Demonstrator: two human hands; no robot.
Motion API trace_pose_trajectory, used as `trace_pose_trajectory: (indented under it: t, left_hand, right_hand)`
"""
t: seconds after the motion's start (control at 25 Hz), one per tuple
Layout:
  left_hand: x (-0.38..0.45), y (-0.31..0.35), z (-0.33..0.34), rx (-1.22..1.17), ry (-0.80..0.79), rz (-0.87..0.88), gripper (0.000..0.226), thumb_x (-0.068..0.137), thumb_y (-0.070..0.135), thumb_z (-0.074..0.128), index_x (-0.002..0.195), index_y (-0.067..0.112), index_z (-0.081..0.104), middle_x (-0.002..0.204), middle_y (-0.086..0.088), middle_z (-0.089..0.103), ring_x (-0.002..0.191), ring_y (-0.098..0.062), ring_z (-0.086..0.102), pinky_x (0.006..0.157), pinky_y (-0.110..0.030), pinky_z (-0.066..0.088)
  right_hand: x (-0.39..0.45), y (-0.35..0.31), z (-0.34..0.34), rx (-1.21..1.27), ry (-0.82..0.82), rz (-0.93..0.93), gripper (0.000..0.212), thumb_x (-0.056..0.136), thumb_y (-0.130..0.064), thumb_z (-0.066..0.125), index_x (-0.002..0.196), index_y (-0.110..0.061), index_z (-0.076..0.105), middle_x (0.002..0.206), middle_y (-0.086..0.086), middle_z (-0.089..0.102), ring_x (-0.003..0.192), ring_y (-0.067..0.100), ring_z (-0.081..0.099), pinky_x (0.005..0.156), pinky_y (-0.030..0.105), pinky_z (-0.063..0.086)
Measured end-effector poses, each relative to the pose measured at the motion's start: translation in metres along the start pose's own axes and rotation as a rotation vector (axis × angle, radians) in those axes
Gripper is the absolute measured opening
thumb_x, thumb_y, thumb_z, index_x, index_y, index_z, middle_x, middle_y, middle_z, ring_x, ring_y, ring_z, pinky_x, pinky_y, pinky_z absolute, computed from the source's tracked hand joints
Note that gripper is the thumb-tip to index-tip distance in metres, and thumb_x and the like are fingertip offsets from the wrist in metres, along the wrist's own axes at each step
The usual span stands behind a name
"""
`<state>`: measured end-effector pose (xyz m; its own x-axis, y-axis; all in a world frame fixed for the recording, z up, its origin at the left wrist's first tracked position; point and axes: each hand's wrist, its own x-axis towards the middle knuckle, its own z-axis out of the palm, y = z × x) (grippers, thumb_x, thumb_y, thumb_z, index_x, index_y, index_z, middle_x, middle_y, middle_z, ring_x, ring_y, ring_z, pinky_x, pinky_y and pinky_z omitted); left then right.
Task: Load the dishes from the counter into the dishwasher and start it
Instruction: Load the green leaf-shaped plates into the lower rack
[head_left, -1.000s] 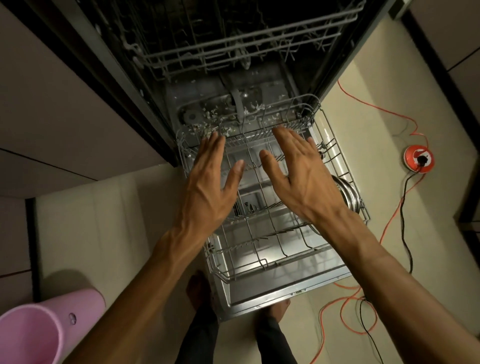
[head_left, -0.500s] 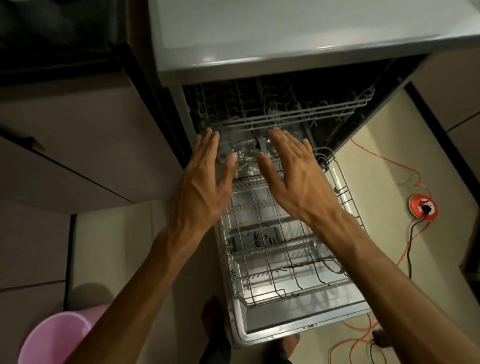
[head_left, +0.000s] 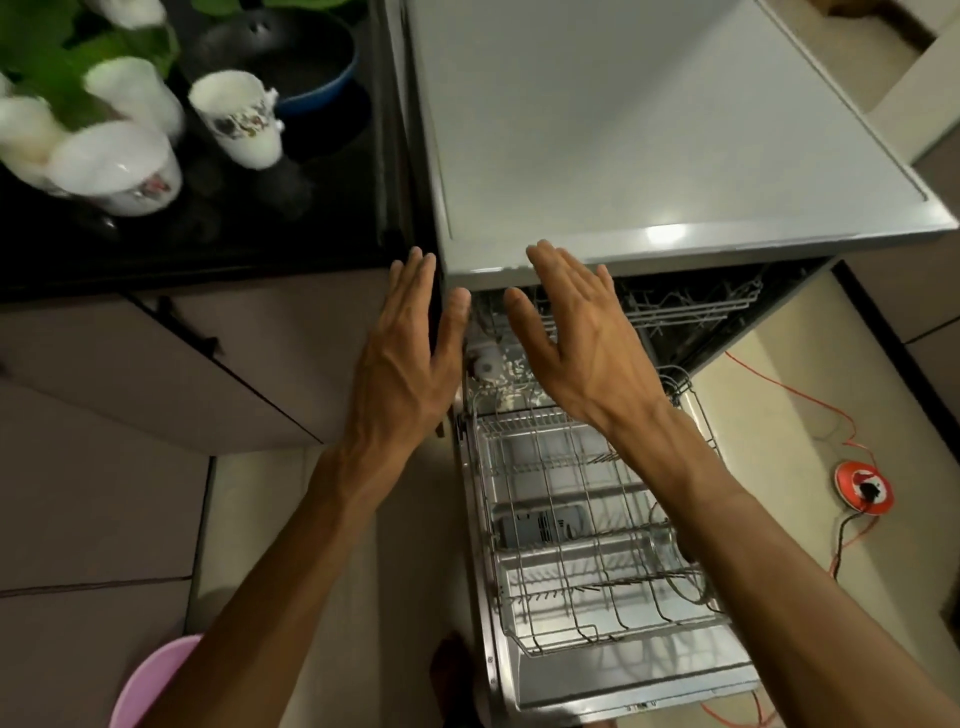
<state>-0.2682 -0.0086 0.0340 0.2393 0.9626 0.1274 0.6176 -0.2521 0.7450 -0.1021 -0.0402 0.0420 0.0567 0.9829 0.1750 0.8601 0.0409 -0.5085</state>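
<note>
Both hands were held flat and empty, fingers straight and slightly spread: the left hand (head_left: 410, 353) in front of the dishwasher's (head_left: 649, 130) left front corner, the right hand (head_left: 576, 338) over the open cavity below its grey top. The lower rack (head_left: 582, 530) was drawn out over the lowered door (head_left: 639, 680) and appeared almost bare, so loading was judged to be barely begun. The dishes were seen on the black counter (head_left: 260, 228) at upper left: several white patterned cups (head_left: 241, 119) and a blue pan (head_left: 306, 57), blurred. The next reach was best directed to the nearest cup, which would be gripped round its body, lifted clear of its neighbours, and set upside down between the tines. The orange cable (head_left: 779, 384) on the floor was to be avoided.
</note>
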Motion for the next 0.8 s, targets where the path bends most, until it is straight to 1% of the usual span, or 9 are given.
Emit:
trace_pose_trajectory:
  t: [0.2,0.24,0.36,0.44,0.52,0.64,0.8]
  left_hand:
    - [0.003,0.015,-0.048,-0.011,0.017,-0.029,0.067,0.097,0.051,0.029,0.154,0.017,0.020,0.162,0.001,0.015,0.149,-0.009,0.007,0.121,-0.034,0.019]
    - [0.004,0.018,-0.056,-0.010,0.030,-0.033,0.067,0.097,0.051,0.029,0.155,0.017,0.020,0.162,0.001,0.016,0.149,-0.008,0.006,0.121,-0.033,0.019]
    - [0.003,0.032,-0.078,-0.006,0.088,-0.045,0.065,0.098,0.049,0.032,0.154,0.016,0.023,0.162,0.001,0.018,0.149,-0.007,0.008,0.118,-0.025,0.017]
    - [-0.001,0.043,-0.089,0.003,0.128,-0.052,0.063,0.099,0.047,0.034,0.154,0.016,0.024,0.161,0.001,0.020,0.149,-0.008,0.009,0.116,-0.022,0.017]
    - [-0.008,0.050,-0.099,0.005,0.168,-0.067,0.062,0.100,0.046,0.035,0.153,0.016,0.026,0.161,0.000,0.021,0.149,-0.009,0.010,0.117,-0.023,0.018]
    - [-0.021,0.055,-0.116,-0.012,0.198,-0.114,0.063,0.100,0.047,0.035,0.154,0.017,0.025,0.161,0.001,0.021,0.149,-0.008,0.010,0.119,-0.028,0.020]
    - [-0.036,0.054,-0.143,-0.025,0.248,-0.150,0.065,0.098,0.049,0.036,0.154,0.017,0.025,0.161,0.001,0.022,0.149,-0.009,0.012,0.117,-0.028,0.022]
  right_hand:
    - [0.018,-0.040,-0.025,-0.004,0.031,-0.050,0.059,0.104,-0.047,0.032,0.150,-0.010,0.032,0.156,0.010,0.033,0.148,0.020,0.022,0.122,0.046,0.012]
    - [0.021,-0.048,-0.031,0.000,0.029,-0.059,0.059,0.104,-0.047,0.032,0.150,-0.010,0.032,0.157,0.010,0.033,0.148,0.020,0.022,0.122,0.046,0.012]
    - [0.027,-0.068,-0.047,0.018,0.017,-0.090,0.060,0.104,-0.047,0.031,0.151,-0.010,0.031,0.158,0.009,0.031,0.148,0.019,0.021,0.123,0.044,0.011]
    - [0.029,-0.079,-0.057,0.040,0.004,-0.108,0.061,0.103,-0.048,0.030,0.152,-0.011,0.030,0.158,0.009,0.029,0.149,0.018,0.019,0.123,0.042,0.010]
    - [0.030,-0.091,-0.064,0.069,0.008,-0.143,0.061,0.103,-0.049,0.030,0.151,-0.012,0.030,0.158,0.009,0.030,0.149,0.018,0.020,0.123,0.043,0.011]
    - [0.028,-0.110,-0.067,0.101,-0.002,-0.204,0.062,0.102,-0.050,0.030,0.151,-0.011,0.031,0.158,0.009,0.030,0.148,0.019,0.021,0.123,0.043,0.012]
    - [0.029,-0.145,-0.061,0.124,-0.048,-0.246,0.066,0.100,-0.052,0.030,0.151,-0.011,0.030,0.158,0.009,0.028,0.149,0.019,0.020,0.123,0.040,0.009]
